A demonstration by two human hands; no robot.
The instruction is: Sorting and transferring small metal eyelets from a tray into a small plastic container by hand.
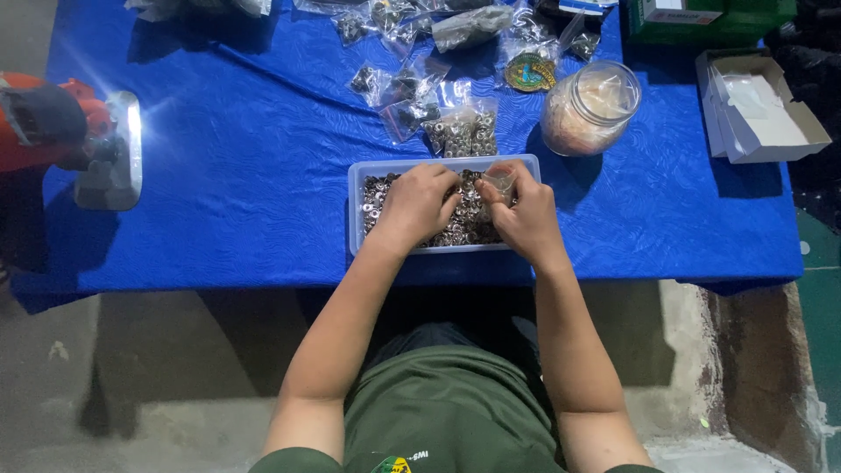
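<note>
The person sat close against the table (pixel 219 219), both forearms reaching forward over its blue cloth to a clear tray (pixel 357 197) of small metal nuts (pixel 464 229), set right at the near edge, seemingly so both hands could work in it without stretching. The left hand (pixel 419 203) lay curled over the heap, fingertips pinched together as if on a few nuts (what they held was hidden). The right hand (pixel 523 215) pinched a small clear bag (pixel 501 180) by its mouth, held open just above the tray, probably so anything dropped would fall back in. Just beyond the tray lay two filled bags (pixel 462 133) of nuts, with a loose scatter of perhaps eight or more other small bags (pixel 399 88) farther back; the exact count could not be told. To the right stood one glass jar (pixel 589 107), one open white box (pixel 760 103) and one green box (pixel 705 17). One lamp (pixel 118 151) shone at the far left.
</note>
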